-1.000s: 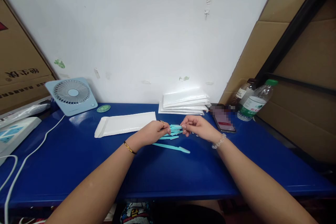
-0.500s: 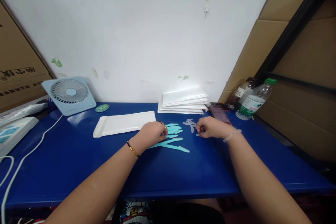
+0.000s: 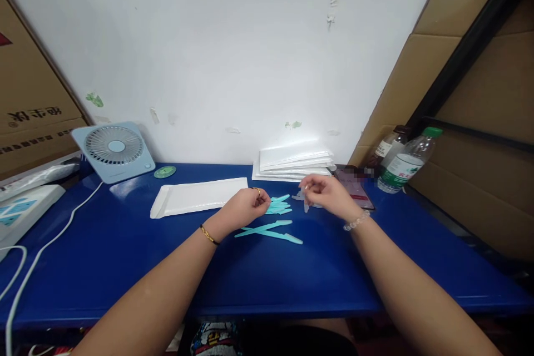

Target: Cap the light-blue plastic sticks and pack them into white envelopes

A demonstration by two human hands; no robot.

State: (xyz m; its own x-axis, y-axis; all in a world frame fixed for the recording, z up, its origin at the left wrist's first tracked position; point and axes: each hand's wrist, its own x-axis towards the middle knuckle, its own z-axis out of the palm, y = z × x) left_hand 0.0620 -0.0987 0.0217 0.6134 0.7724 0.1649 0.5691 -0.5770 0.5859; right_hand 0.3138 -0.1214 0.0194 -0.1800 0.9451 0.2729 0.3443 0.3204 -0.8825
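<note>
My left hand [image 3: 247, 204] is closed in a pinch over several teal eyebrow razors, and one slanted razor [image 3: 282, 198] appears to extend from its fingertips. More teal razors [image 3: 278, 209] lie just beyond those fingers. Two others [image 3: 271, 231] cross each other on the table nearer to me. Over a small heap of clear plastic blade caps [image 3: 306, 207], my right hand [image 3: 327, 194] pinches what looks like one small translucent cap [image 3: 306, 189]. The hand partly hides the heap.
A white padded mailer [image 3: 200, 196] lies left of the razors on the blue table [image 3: 292, 278]. Behind are a stack of mailers [image 3: 292, 161] and a phone [image 3: 354, 186]. Bottles [image 3: 403, 169] stand right; a fan [image 3: 114, 150] and white cable [image 3: 62, 228] are left.
My right hand has risen from the table and moved left toward my left hand. My left hand has shifted slightly right and up, uncovering more of the crossed razors.
</note>
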